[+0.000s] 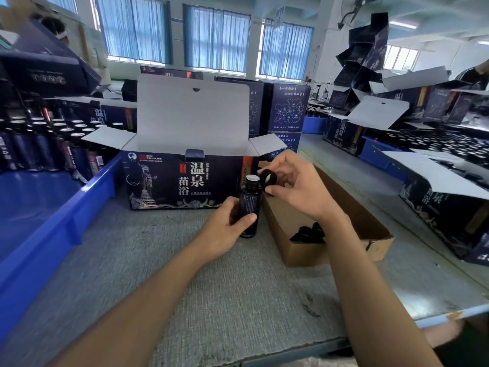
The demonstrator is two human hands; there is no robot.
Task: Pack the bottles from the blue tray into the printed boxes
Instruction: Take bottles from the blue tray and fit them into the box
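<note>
Worktop (211, 287) stretches toward its near edge; left grip (225, 226) clasps the dark uncapped bottle (250, 197), right grip (296, 189) pinches a black cap (268, 178).

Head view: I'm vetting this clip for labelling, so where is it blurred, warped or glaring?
In the head view, the windows glow bright without washing out; wide-angle warp leans the stacked boxes at right; the bottle in the left hand and the cap in the right hand are sharp; the bottles in the blue tray at left look soft.

L grip (227, 226) & R grip (296, 186) bare; both forearms bare down to btm frame edge
</note>
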